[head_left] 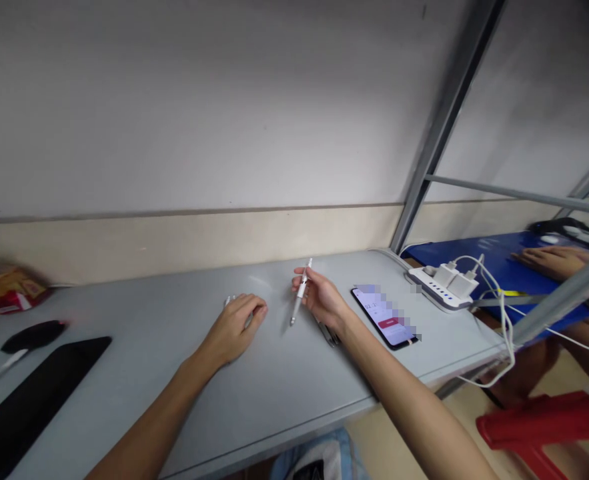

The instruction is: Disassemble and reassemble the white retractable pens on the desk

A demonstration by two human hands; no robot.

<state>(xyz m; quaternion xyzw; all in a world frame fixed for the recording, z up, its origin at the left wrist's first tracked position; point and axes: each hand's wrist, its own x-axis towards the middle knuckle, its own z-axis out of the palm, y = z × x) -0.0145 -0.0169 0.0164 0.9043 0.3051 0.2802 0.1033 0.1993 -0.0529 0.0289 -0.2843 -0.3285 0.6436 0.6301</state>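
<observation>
My right hand is closed on a white pen, which it holds tilted above the desk between thumb and fingers. Partly hidden under that wrist lie dark slim objects with metal clips, perhaps pens. My left hand rests on the grey desk to the left of the pen, its fingers curled together. A small whitish object shows just behind its knuckles; what lies under the fingers is hidden.
A phone with its screen lit lies to the right. Beyond it are a power strip with white cables and a metal frame post. At left are a black flat slab, a black mouse-like object and a red-labelled container. Another person's hand rests on a blue table.
</observation>
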